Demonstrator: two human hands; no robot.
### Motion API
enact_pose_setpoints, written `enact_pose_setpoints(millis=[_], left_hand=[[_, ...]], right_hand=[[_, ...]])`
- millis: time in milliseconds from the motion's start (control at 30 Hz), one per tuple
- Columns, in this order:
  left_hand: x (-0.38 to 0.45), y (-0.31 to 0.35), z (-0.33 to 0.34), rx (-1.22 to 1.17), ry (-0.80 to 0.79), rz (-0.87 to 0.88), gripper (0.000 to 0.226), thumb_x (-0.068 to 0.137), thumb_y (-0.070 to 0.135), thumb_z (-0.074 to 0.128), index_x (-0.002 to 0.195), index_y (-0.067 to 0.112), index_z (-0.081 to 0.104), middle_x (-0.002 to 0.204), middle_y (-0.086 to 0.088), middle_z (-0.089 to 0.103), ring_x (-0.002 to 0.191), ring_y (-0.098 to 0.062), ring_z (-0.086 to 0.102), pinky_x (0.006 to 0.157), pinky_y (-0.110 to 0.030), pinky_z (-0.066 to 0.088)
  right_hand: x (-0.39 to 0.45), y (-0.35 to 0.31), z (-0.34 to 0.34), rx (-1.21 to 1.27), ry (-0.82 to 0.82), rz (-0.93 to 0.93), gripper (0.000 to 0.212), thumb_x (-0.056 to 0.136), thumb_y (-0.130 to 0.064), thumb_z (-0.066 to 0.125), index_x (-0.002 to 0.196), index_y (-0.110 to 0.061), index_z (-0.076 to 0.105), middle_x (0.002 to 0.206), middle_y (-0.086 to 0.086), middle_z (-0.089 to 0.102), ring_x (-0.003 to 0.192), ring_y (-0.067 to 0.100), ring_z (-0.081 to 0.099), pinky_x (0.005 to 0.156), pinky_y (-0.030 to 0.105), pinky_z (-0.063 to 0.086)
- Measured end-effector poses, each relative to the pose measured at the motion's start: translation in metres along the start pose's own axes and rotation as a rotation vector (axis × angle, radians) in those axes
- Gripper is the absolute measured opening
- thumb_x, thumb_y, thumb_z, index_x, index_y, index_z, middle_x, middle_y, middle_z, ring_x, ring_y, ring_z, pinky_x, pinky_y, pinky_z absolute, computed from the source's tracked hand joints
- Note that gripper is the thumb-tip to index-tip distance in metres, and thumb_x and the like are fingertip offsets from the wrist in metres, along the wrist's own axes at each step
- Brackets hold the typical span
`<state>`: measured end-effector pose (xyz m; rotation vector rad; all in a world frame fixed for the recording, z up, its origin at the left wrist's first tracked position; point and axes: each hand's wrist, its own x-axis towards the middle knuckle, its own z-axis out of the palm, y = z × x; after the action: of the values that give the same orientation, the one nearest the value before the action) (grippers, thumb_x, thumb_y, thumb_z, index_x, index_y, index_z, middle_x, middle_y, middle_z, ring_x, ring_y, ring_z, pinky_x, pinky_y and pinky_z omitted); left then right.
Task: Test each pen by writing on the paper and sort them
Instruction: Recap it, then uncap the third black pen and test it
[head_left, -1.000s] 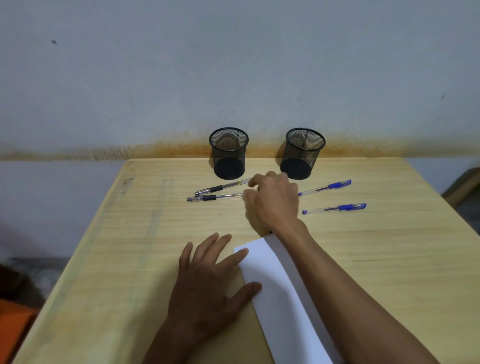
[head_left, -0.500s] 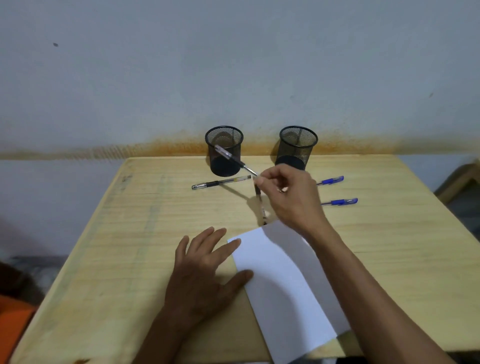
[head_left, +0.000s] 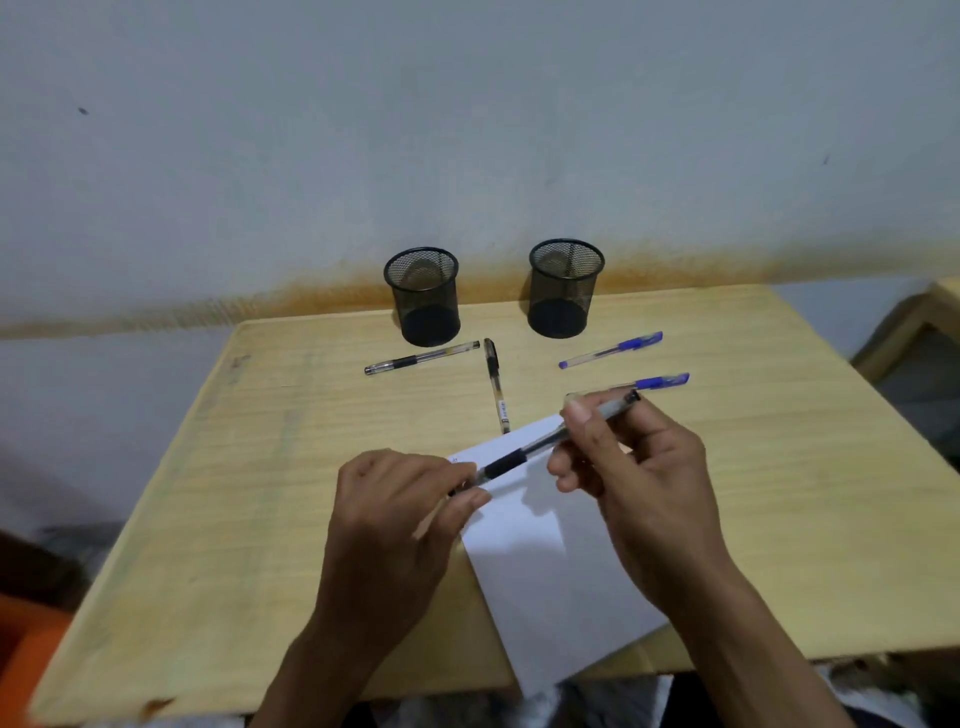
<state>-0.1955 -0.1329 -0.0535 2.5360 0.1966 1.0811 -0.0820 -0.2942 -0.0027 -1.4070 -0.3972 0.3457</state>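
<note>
Black pen (head_left: 540, 447) held in the air between both hands, just above the far corner of the paper (head_left: 545, 545); long axis runs diagonally, low-left to high-right, cap end toward the left hand (head_left: 400, 514), tail end sticking out past the right hand (head_left: 639, 467). Right hand's fingers curl round the barrel's back half; left hand pinches the cap end between thumb and fingertips. Likely step: pulling the cap off, so the pull goes along that diagonal, left hand drawing away down-left. Relative to the paper: one black pen (head_left: 496, 384) lies just past its far corner, pointing away toward the two mesh cups; another black pen (head_left: 421, 357) sits farther and to the left, right in front of the left cup (head_left: 423, 296); two blue pens (head_left: 613, 349) (head_left: 660, 383) lie beyond and right, in front of the right cup (head_left: 566, 288). Paper overhangs the desk (head_left: 208, 519) near edge. Both cups look empty, so sorting is not yet begun.
</note>
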Motion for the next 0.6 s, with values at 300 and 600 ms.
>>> enact_pose_setpoints(millis=[300, 600], left_hand=[[-0.005, 0.008, -0.008, -0.048, -0.039, -0.060, 0.019, 0.092, 0.024, 0.057, 0.084, 0.016, 0.072, 0.080, 0.009, 0.068, 0.073, -0.015, 0.059, 0.072, -0.035, 0.045], [-0.007, -0.049, -0.028, -0.023, -0.090, -0.444, 0.020, 0.087, 0.026, 0.071, 0.102, 0.016, 0.078, 0.088, 0.005, 0.074, 0.080, -0.008, 0.065, 0.073, -0.007, 0.041]], right_hand=[[0.007, 0.003, 0.004, -0.059, -0.079, -0.014, 0.031, 0.079, -0.038, 0.068, 0.076, -0.008, 0.072, 0.057, 0.004, 0.067, 0.052, 0.008, 0.059, 0.058, 0.019, 0.050], [0.045, 0.002, -0.009, 0.036, 0.069, 0.017, 0.006, 0.088, -0.010, 0.074, 0.088, -0.005, 0.070, 0.080, 0.010, 0.075, 0.070, 0.016, 0.073, 0.060, 0.022, 0.057]])
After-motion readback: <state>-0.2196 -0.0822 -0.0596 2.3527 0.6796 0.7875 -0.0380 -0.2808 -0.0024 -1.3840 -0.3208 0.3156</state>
